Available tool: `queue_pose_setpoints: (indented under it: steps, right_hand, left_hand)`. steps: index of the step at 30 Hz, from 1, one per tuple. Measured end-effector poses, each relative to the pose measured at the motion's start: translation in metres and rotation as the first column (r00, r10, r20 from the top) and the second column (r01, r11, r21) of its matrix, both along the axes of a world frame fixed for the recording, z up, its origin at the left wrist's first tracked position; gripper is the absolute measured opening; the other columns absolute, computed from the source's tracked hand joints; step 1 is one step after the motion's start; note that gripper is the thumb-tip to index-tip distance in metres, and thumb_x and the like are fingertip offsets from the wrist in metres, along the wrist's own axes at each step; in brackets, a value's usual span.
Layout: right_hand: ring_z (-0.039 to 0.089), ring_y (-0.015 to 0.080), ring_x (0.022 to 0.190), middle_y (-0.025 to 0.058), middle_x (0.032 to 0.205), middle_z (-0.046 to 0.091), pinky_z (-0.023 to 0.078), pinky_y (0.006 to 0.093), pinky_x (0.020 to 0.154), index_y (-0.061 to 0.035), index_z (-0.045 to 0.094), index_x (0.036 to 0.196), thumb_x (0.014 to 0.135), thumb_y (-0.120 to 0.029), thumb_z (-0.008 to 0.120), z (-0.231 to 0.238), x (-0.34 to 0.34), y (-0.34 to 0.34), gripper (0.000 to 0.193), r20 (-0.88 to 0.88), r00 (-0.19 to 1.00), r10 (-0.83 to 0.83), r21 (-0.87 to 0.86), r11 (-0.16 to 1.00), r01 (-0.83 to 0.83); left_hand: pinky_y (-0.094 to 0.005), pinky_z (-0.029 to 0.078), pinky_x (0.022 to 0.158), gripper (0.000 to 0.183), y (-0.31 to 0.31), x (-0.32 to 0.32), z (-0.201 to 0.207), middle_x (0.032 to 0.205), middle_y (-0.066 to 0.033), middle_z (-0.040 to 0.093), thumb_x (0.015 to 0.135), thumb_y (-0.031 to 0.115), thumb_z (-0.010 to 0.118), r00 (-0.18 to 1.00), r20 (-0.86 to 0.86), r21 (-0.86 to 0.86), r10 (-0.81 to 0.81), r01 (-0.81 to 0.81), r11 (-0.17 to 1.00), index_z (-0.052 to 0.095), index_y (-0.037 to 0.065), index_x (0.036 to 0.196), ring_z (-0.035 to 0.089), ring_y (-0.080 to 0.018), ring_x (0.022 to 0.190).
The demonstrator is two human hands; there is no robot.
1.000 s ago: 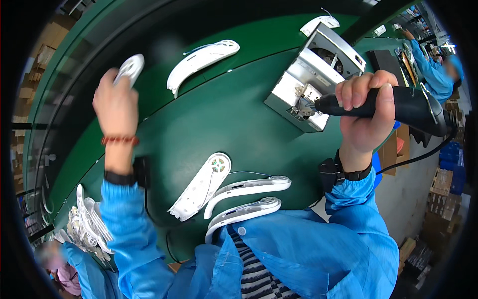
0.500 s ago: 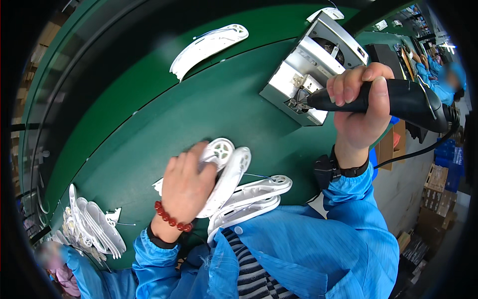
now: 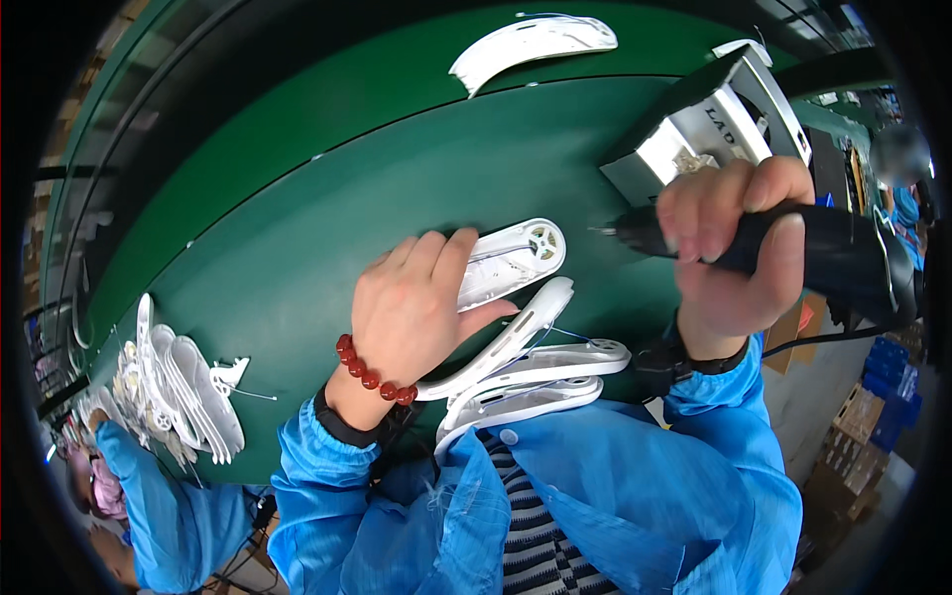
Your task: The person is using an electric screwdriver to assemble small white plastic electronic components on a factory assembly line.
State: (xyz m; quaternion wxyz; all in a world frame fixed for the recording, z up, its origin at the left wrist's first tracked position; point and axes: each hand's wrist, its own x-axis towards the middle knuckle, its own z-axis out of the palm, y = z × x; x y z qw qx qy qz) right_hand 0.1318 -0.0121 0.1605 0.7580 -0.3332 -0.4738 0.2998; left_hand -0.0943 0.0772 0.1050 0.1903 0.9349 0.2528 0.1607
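My left hand [image 3: 409, 297] grips a long white plastic housing [image 3: 511, 263], its fingers along the far side and its thumb along the near side. The housing lies open side up on the bench, with a round spoked end on the right and a thin blue wire inside. My right hand [image 3: 734, 238] is closed around a black electric screwdriver [image 3: 823, 253], held level above the bench. Its thin tip points left, to the right of the housing's round end and apart from it. Nearer my body, several similar white housings [image 3: 535, 382] lie overlapped.
A metal screw feeder [image 3: 635, 178] stands at the far right, partly behind my right hand. Another white housing [image 3: 531, 50] lies on the far green ledge. At left is a pile of white parts [image 3: 188, 387], beside a co-worker's blue sleeve [image 3: 149, 496]. The screwdriver's cord trails right.
My right hand has brought the screwdriver tip away from the screw feeder, toward the housing. My left hand has drawn one housing apart from the pile. The view has shifted.
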Motion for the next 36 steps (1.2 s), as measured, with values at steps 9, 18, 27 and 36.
queue_pose_setpoints:
  steps: [9, 18, 27, 36]
  right_hand:
    - [0.049, 0.0157, 0.055, 0.0107, 0.066, 0.053, 0.045, 0.0323, 0.054, -0.003, 0.044, 0.101, 0.093, -0.015, 0.054, -0.026, -0.025, 0.032, 0.018, -0.065, 0.991, 0.117, -0.092, 0.988, -0.122]
    - [0.048, 0.0157, 0.053, 0.0107, 0.065, 0.052, 0.046, 0.0332, 0.053, -0.0029, 0.044, 0.102, 0.093, -0.011, 0.051, -0.034, -0.027, 0.038, 0.014, -0.133, 0.984, 0.118, -0.101, 0.986, -0.132]
    - [0.054, 0.0132, 0.053, 0.0083, 0.067, 0.055, 0.044, 0.0259, 0.048, 0.0003, 0.046, 0.096, 0.089, -0.004, 0.058, -0.036, -0.04, 0.045, 0.015, -0.122, 0.993, -0.007, -0.163, 0.987, -0.013]
    - [0.051, 0.0151, 0.05, 0.0066, 0.06, 0.053, 0.045, 0.0303, 0.05, -0.003, 0.048, 0.087, 0.093, -0.024, 0.056, 0.004, -0.006, 0.016, 0.023, -0.034, 0.999, -0.042, 0.047, 0.998, 0.043]
  left_hand:
    - [-0.0342, 0.049, 0.059, 0.058, 0.001, -0.002, -0.004, 0.079, -0.007, 0.058, 0.059, 0.037, 0.082, 1.0, 0.012, 0.016, 0.015, -0.015, 1.0, 0.061, 0.004, 0.102, 0.06, -0.0245, 0.068]
    - [-0.034, 0.049, 0.058, 0.058, 0.002, -0.002, -0.006, 0.078, -0.007, 0.057, 0.059, 0.038, 0.082, 1.0, 0.013, 0.009, 0.011, -0.011, 1.0, 0.06, 0.004, 0.1, 0.06, -0.0244, 0.068]
    - [-0.0353, 0.049, 0.061, 0.057, -0.001, -0.002, -0.009, 0.08, -0.0076, 0.059, 0.059, 0.038, 0.082, 0.999, 0.002, -0.007, 0.037, -0.037, 0.999, 0.061, 0.003, 0.099, 0.061, -0.026, 0.069]
    - [-0.0366, 0.049, 0.062, 0.062, -0.001, -0.002, -0.001, 0.081, -0.0087, 0.059, 0.058, 0.036, 0.082, 1.0, 0.022, 0.025, -0.007, 0.007, 1.0, 0.06, 0.003, 0.106, 0.061, -0.0278, 0.071]
